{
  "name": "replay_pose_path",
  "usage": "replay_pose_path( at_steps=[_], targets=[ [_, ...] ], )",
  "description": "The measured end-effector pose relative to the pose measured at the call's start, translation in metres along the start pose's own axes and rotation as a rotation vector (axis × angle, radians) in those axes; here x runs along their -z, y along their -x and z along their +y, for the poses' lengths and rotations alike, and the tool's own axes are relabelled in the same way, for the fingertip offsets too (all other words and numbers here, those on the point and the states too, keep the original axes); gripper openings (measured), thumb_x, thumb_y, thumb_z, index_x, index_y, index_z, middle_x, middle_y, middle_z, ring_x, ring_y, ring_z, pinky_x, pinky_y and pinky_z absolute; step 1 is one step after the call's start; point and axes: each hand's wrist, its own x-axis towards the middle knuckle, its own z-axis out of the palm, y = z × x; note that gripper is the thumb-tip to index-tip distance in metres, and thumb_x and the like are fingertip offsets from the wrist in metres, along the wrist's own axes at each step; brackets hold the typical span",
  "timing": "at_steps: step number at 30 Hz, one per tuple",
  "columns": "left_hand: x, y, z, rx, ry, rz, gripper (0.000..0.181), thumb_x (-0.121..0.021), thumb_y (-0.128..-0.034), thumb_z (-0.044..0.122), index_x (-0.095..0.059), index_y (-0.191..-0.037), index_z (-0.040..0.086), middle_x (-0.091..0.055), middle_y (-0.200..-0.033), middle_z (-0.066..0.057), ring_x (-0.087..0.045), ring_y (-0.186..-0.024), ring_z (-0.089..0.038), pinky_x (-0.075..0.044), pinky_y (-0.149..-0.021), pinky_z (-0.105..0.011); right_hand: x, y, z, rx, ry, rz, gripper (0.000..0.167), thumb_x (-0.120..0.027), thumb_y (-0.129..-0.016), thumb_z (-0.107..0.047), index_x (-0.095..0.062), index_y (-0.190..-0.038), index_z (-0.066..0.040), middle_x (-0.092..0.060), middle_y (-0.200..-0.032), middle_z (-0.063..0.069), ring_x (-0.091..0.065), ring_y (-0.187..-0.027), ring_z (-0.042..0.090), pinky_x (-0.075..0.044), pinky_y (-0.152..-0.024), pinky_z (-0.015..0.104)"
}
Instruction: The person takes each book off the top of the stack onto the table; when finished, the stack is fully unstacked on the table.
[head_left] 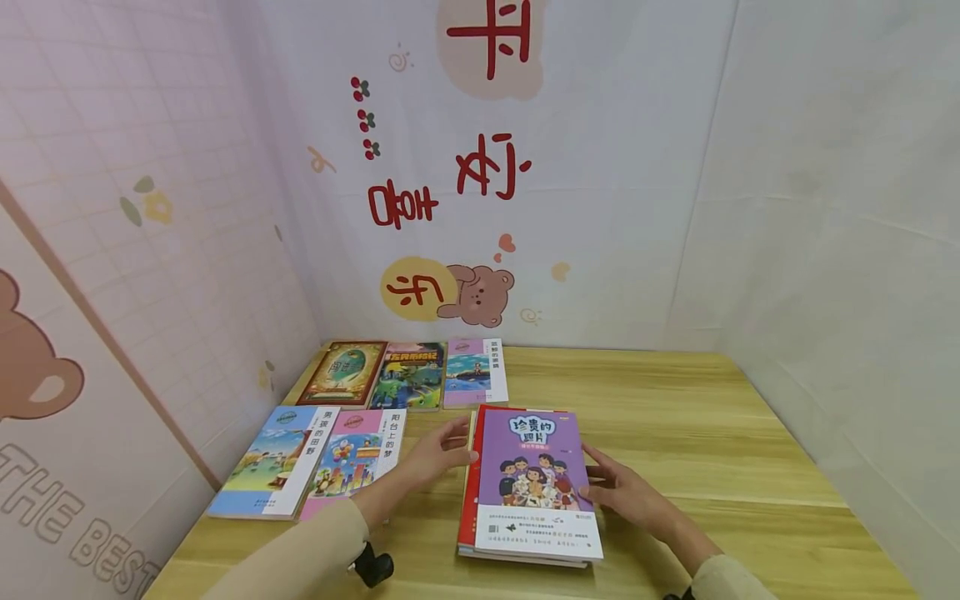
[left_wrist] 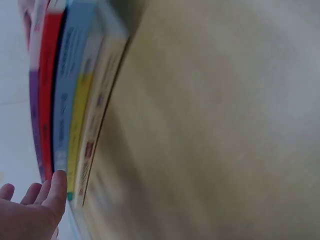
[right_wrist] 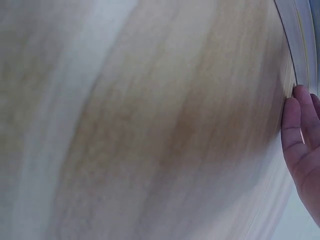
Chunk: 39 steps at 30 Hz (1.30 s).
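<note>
A purple book [head_left: 534, 475] with cartoon children on its cover lies on top of a stack, over a red book [head_left: 471, 492]. In the left wrist view the stack's spines show purple, red, a blue book [left_wrist: 69, 85], yellow and cream. My left hand [head_left: 437, 454] is at the stack's left side, thumb close to the edge; the left wrist view shows its fingers [left_wrist: 57, 192] extended beside the spines. On the right side, my right hand [head_left: 630, 498] touches the stack's edge, its fingers [right_wrist: 291, 120] fairly straight against the page edges.
To the left, a blue-covered book [head_left: 273, 458] and a pink-covered book [head_left: 356, 454] lie side by side. Behind them are a brown book [head_left: 343, 375], a green book [head_left: 409, 377] and another pink book [head_left: 471, 375]. Printed cloth walls stand around the wooden table [head_left: 675, 417].
</note>
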Motion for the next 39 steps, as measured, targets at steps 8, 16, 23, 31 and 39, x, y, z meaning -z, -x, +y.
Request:
replay_pose_path(
  at_steps=[8, 16, 23, 31, 39],
  targets=[
    [-0.013, 0.025, -0.018, 0.028, 0.104, -0.067, 0.079, -0.076, -0.0875, 0.013, -0.033, -0.153, 0.002, -0.038, -0.152, -0.022, -0.04, -0.136, -0.043, -0.044, -0.104, -0.046, -0.005, -0.002, -0.003, -0.027, -0.032, 0.018, 0.087, -0.069, -0.094, -0.022, -0.013, -0.159, -0.004, -0.043, -0.142, 0.034, -0.058, -0.117, 0.033, -0.052, -0.092, 0.041],
    [-0.016, 0.027, -0.028, -0.013, 0.137, -0.122, 0.082, -0.076, -0.0852, 0.004, -0.032, -0.154, 0.002, -0.038, -0.153, -0.019, -0.036, -0.138, -0.04, -0.037, -0.109, -0.049, -0.005, -0.003, 0.001, -0.074, -0.049, 0.041, 0.091, -0.072, -0.092, -0.019, -0.011, -0.156, 0.005, -0.041, -0.143, 0.036, -0.058, -0.115, 0.032, -0.053, -0.087, 0.04],
    [-0.016, 0.028, -0.034, -0.014, 0.148, -0.137, 0.081, -0.075, -0.086, 0.002, -0.03, -0.154, 0.0, -0.039, -0.151, -0.021, -0.033, -0.139, -0.041, -0.034, -0.11, -0.052, -0.005, -0.005, 0.002, -0.034, -0.09, -0.002, 0.085, -0.068, -0.094, -0.014, -0.012, -0.155, 0.007, -0.039, -0.143, 0.037, -0.058, -0.115, 0.031, -0.053, -0.089, 0.039],
    [-0.015, 0.029, -0.038, -0.009, 0.131, -0.155, 0.082, -0.075, -0.0871, 0.006, -0.03, -0.155, 0.002, -0.036, -0.153, -0.02, -0.031, -0.141, -0.04, -0.034, -0.111, -0.052, -0.005, -0.006, 0.003, -0.038, -0.065, -0.007, 0.079, -0.068, -0.095, -0.017, -0.022, -0.155, 0.003, -0.044, -0.141, 0.032, -0.059, -0.112, 0.028, -0.054, -0.088, 0.037],
    [-0.015, 0.029, -0.04, 0.006, 0.126, -0.161, 0.082, -0.077, -0.0866, 0.01, -0.031, -0.155, 0.004, -0.036, -0.154, -0.019, -0.03, -0.142, -0.04, -0.035, -0.11, -0.05, -0.005, -0.004, 0.002, -0.047, -0.086, 0.003, 0.079, -0.069, -0.093, -0.016, -0.023, -0.155, 0.004, -0.041, -0.142, 0.035, -0.059, -0.112, 0.028, -0.054, -0.088, 0.039]
  ],
)
